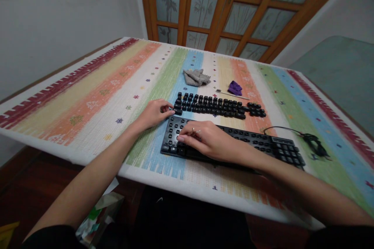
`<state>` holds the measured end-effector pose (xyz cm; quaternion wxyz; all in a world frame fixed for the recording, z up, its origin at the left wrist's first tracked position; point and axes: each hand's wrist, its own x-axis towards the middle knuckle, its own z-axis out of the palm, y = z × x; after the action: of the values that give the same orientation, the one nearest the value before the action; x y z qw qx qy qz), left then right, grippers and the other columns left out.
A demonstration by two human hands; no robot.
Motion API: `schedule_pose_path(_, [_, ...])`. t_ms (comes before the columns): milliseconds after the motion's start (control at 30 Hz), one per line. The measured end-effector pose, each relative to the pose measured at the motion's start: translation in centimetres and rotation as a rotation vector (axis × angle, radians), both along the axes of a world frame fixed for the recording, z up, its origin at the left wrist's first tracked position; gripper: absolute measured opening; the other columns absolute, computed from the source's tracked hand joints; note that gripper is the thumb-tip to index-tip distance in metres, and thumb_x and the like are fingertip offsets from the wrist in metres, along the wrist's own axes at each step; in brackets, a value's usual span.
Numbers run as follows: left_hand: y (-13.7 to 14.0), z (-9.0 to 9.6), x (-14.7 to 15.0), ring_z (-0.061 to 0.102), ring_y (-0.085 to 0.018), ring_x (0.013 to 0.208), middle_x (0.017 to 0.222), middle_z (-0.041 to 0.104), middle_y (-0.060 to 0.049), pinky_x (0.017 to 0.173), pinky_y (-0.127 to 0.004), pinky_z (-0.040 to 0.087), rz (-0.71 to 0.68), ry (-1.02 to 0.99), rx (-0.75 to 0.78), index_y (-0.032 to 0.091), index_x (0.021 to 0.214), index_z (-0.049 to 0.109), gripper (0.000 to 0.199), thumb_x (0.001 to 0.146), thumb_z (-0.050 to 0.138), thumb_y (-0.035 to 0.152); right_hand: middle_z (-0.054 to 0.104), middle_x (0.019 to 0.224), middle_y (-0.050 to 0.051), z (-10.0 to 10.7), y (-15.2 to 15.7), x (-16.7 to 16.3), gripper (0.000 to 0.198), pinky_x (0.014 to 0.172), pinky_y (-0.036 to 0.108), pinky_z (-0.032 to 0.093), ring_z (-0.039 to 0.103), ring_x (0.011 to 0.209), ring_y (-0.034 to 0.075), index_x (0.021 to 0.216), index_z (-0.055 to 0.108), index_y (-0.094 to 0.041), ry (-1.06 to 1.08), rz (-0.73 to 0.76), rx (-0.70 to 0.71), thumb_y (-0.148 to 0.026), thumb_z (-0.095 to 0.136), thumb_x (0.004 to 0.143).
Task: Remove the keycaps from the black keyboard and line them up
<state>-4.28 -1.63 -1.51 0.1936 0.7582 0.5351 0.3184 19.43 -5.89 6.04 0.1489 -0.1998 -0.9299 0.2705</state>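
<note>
A black keyboard (230, 134) lies near the table's front edge, with bare switches over much of its left and middle part and keycaps on the number pad at its right end. Behind it, loose black keycaps (210, 105) stand in rows on the cloth. My left hand (156, 113) rests at the left end of those rows, thumb and fingers closed about a keycap (177, 112). Over the keyboard's left part is my right hand (207, 140), its thumb and fingertips drawn together low over the switches. What sits between them is hidden.
Beyond the keycaps lie a grey cloth (196, 77), a purple cloth (235, 88) and a thin stick-like tool (232, 94). The keyboard's coiled cable (315, 146) is on the right. A striped tablecloth (102, 101) covers the table. Below the front edge stands a bag of litter (99, 218).
</note>
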Motion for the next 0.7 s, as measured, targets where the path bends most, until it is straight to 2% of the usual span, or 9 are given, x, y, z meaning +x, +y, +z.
schedule_pose_path(300, [0.0,0.0,0.0,0.058,-0.015,0.069,0.079,0.069,-0.004,0.069,-0.029,0.047,0.000,0.003,0.014,0.016,0.094,0.075,0.023,0.083,0.069,0.035,0.072,0.086,0.007,0.1,1.1,-0.2,0.029,0.074,0.027,0.044,0.062,0.074,0.015,0.090,0.072,-0.014,-0.029,-0.045,-0.017,-0.032,0.052,0.101])
schedule_pose_path(467, [0.0,0.0,0.0,0.058,-0.016,0.069,0.079,0.069,-0.004,0.069,-0.030,0.046,0.004,-0.006,0.007,0.015,0.095,0.075,0.023,0.083,0.068,0.034,0.063,0.069,0.001,-0.4,2.2,0.1,0.043,0.063,0.026,0.039,0.054,0.061,0.012,0.083,0.070,-0.013,-0.042,-0.083,-0.177,-0.045,0.048,0.102])
schedule_pose_path(567, [0.0,0.0,0.0,0.058,-0.016,0.069,0.079,0.069,-0.004,0.069,-0.030,0.047,0.003,0.001,0.003,0.015,0.095,0.075,0.024,0.083,0.068,0.035,0.062,0.067,0.000,-0.8,2.1,0.2,0.044,0.060,0.026,0.039,0.051,0.058,0.011,0.086,0.071,-0.013,-0.031,-0.093,-0.248,-0.048,0.048,0.101])
schedule_pose_path(633, [0.0,0.0,0.0,0.059,-0.016,0.069,0.079,0.069,-0.004,0.070,-0.030,0.047,0.002,-0.001,-0.001,0.016,0.096,0.075,0.024,0.084,0.068,0.035,0.066,0.072,0.002,-0.9,1.5,0.2,0.040,0.063,0.026,0.041,0.054,0.061,0.012,0.089,0.071,-0.013,-0.015,-0.078,-0.232,-0.045,0.049,0.101])
schedule_pose_path(700, [0.0,0.0,0.0,0.059,-0.016,0.069,0.079,0.069,-0.004,0.069,-0.030,0.047,0.002,-0.008,-0.006,0.016,0.096,0.074,0.024,0.084,0.068,0.035,0.071,0.080,0.005,-1.0,0.7,0.1,0.034,0.069,0.027,0.045,0.060,0.068,0.014,0.093,0.072,-0.014,0.013,-0.072,-0.156,-0.039,0.050,0.101])
